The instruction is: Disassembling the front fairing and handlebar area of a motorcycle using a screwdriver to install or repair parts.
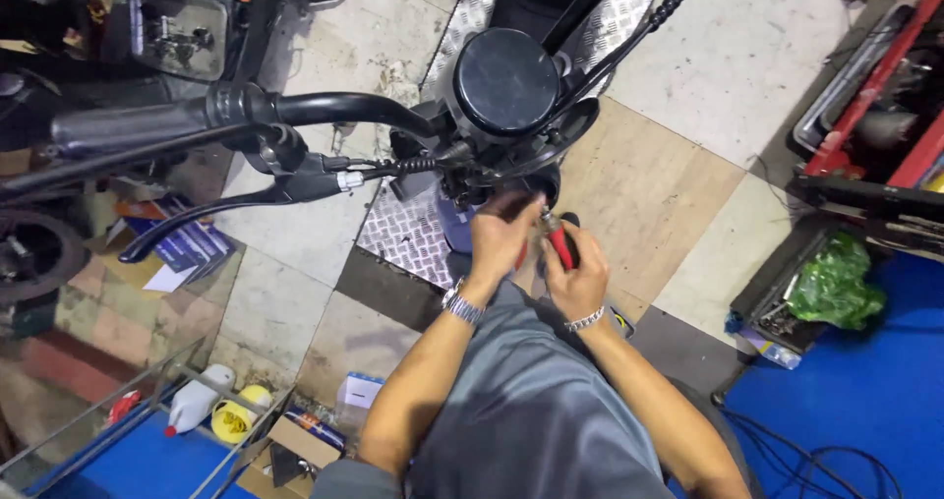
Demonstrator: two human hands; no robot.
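Gripping red-handled pliers [560, 244], the right hand [578, 278] has its fingers curled tight around the handles, just under the round black gauge [506, 82] of the motorcycle. The left hand [501, 235] is beside it, fingers bent and pinching a small part near the plier tips; what the part is, I cannot tell. The handlebar grip [128, 125] and brake lever [211, 212] reach out left.

Hidden: my left hand [500, 235] covers the part I work on below the headlamp [505, 81]. My right hand [575, 273] conceals the red-handled pliers' [560, 245] jaws. Handlebar grip [128, 125]: blurred.
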